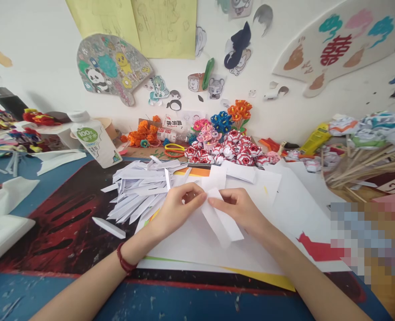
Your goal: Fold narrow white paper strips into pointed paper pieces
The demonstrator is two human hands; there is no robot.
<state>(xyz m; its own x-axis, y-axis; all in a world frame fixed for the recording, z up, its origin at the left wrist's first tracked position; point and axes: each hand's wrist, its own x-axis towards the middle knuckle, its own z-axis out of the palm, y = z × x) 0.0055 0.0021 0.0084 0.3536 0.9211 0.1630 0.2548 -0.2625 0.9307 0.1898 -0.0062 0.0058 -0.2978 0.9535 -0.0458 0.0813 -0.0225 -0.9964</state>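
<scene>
Between my two hands is a white paper strip (229, 223), held over the white sheets. My left hand (182, 203) pinches its upper left edge, thumb against the fingers. From the other side my right hand (237, 207) grips the same strip with thumb and bent fingers. The strip's lower end hangs loose toward me and looks doubled or overlapped; I cannot tell whether it is one piece. Just beyond the hands lies another white paper piece (214, 177). Left of my left hand is a heap of folded white paper strips (140, 189), with a single folded strip (109, 227) apart from it.
Large white sheets (261, 249) cover the dark red-black mat (67, 214) on the blue table (170, 303). A white bottle (95, 140) stands at the back left. Red-and-white paper flowers (240, 149) line the back. Thin wooden sticks (354, 165) and a red paper scrap (321, 247) lie right.
</scene>
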